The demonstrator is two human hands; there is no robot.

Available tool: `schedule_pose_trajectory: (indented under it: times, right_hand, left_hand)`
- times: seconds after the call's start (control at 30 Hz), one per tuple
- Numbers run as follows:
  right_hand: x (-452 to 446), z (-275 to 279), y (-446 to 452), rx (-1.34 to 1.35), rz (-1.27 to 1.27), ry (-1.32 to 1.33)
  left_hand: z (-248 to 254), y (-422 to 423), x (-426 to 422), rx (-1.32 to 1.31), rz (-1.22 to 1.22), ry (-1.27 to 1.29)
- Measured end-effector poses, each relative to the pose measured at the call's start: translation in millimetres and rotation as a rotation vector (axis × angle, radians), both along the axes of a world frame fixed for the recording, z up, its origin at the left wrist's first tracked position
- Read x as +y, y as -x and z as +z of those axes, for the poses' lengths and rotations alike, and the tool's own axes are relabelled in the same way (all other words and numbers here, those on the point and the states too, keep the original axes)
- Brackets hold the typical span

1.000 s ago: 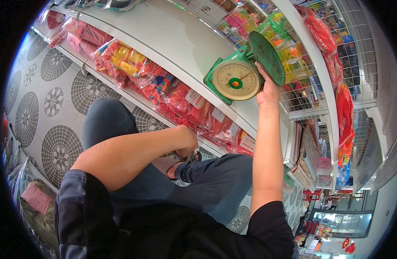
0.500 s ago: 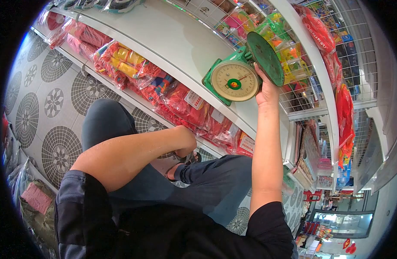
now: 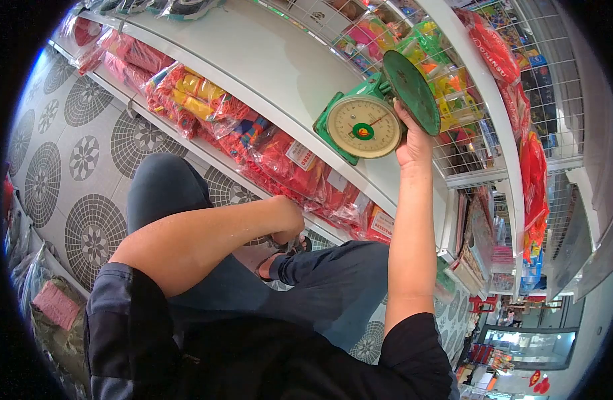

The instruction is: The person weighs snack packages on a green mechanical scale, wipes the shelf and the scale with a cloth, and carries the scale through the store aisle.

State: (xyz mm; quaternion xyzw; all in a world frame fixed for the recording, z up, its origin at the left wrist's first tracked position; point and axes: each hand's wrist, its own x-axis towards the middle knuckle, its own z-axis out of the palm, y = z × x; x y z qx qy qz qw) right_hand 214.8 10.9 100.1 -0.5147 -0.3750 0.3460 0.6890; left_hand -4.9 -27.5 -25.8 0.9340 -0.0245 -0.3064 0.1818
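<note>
A green spring scale (image 3: 333, 137) with a round cream dial stands on the white shelf. Its dark green pan (image 3: 413, 93) is tilted on edge to the right of the dial. My right hand (image 3: 413, 141) reaches up and grips the scale between dial and pan, with its fingers tucked partly behind the pan. My left hand (image 3: 288, 223) hangs bent at the wrist over my lower legs, near the red packages. Its fingers point down and away and are mostly hidden, so I cannot see whether it holds anything.
Plastic-wrapped red goods (image 3: 286, 160) fill the lower shelf. Behind the scale, a white wire rack (image 3: 463, 147) holds colourful packaged toys. Red bags (image 3: 533, 173) hang at the right. The white shelf edge (image 3: 253, 107) runs diagonally above the patterned tile floor (image 3: 96, 233).
</note>
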Motion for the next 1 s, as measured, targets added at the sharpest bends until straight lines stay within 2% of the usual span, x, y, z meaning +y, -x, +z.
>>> schedule_pose_trajectory:
  times: [1.0]
  right_hand:
    - [10, -7, -17, -0.085, -0.027, -0.005]
  left_hand:
    - [-9, -5, -1, -0.015, -0.049, 0.007]
